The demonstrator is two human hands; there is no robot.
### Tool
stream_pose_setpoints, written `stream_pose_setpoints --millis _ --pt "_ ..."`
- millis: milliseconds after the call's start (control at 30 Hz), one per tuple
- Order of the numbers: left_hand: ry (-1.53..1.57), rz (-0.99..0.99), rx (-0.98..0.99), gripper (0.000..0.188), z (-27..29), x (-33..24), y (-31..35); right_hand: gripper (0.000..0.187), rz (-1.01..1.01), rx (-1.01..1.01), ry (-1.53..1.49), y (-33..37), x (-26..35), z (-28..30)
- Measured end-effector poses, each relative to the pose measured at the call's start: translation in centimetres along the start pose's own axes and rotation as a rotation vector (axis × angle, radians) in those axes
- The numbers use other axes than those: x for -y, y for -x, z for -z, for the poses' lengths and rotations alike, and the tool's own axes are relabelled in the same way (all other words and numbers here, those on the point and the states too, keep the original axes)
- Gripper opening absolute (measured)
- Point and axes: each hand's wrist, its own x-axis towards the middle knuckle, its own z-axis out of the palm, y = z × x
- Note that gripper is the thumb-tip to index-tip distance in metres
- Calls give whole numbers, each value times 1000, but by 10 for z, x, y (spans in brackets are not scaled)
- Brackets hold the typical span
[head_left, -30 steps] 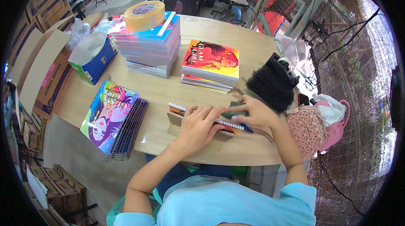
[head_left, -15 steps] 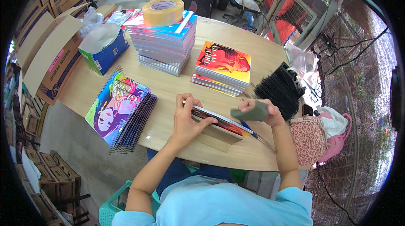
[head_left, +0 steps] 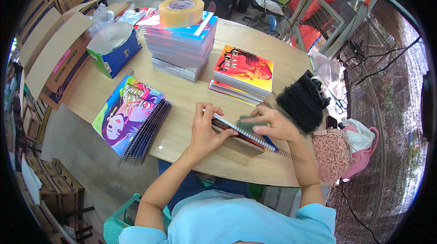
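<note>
On the near part of the table, a notebook (head_left: 256,143) stands tilted on its edge with its punched edge up. My left hand (head_left: 202,132) grips its left end, the thumb pressed on the near side. A dark wire coil (head_left: 292,156) runs along the punched edge and sticks out past the right end. My right hand (head_left: 277,123) is closed on a dark green pad (head_left: 251,125), blurred by motion, against the far side of the coil. A brown board (head_left: 237,153) lies under the notebook.
Coil-bound notebooks (head_left: 120,121) lie fanned at left. Beyond are a tall notebook stack (head_left: 177,48) topped by a tape roll (head_left: 181,11), and a shorter stack (head_left: 243,68). Black coils (head_left: 300,102) and a pink patterned bag (head_left: 332,153) stand right; a blue box (head_left: 116,55) and cartons, left.
My right hand has moved left with the green pad, from above the notebook's right end to the middle of its coil edge. My left hand keeps its grip.
</note>
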Motion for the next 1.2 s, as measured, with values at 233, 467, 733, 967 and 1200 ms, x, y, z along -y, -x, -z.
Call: stream_pose_setpoints --millis 233,467,733,967,1200 --pt "28 19 -1 64 1 1 1 58 -191 -34 655 -25 19 -16" --pt "51 5 -19 77 -1 5 2 64 -55 -57 95 -33 -11 -9" --pt "558 132 18 48 22 39 -1 47 17 -7 178 -49 -3 -11" --pt "660 141 84 46 30 59 -6 45 -54 -117 -24 -62 -6 -25" --pt "706 168 17 57 28 49 -8 40 -16 70 244 -86 -3 -19"
